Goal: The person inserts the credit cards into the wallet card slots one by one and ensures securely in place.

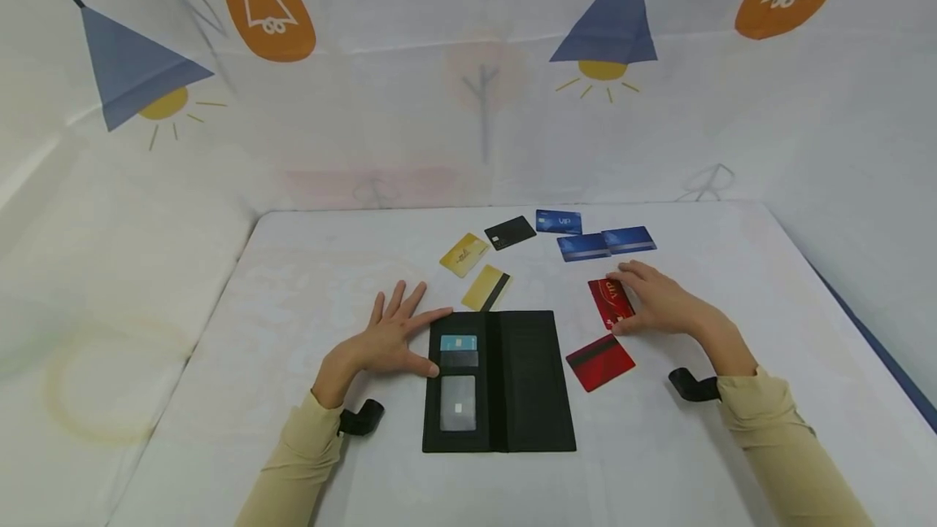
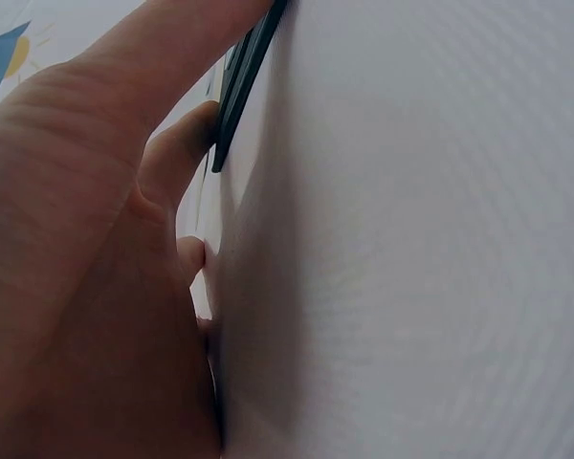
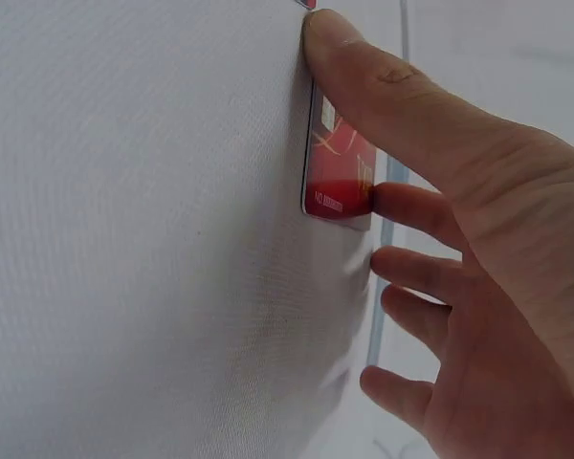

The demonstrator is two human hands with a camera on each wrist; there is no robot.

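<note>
Tan cloth sleeves (image 1: 786, 437) reach in. A flat black wallet (image 1: 542, 397) lies open on the white cloth (image 1: 498, 498), its fold running straight away from the person, with see-through pockets (image 1: 458, 421) on its left half. The left hand (image 1: 388, 344) is spread wide, its thumb touching that half. Right of the wallet lies a slanted striped red card (image 1: 600, 363). Just past it, I see the right hand (image 1: 662, 301) hold a shiny red VIP card (image 1: 604, 299) between thumb and finger, end to end; its long side points away, leaning left. Farther back lie yellow cards (image 1: 464, 254), a black card (image 1: 510, 233) and blue cards (image 1: 559, 222).
</note>
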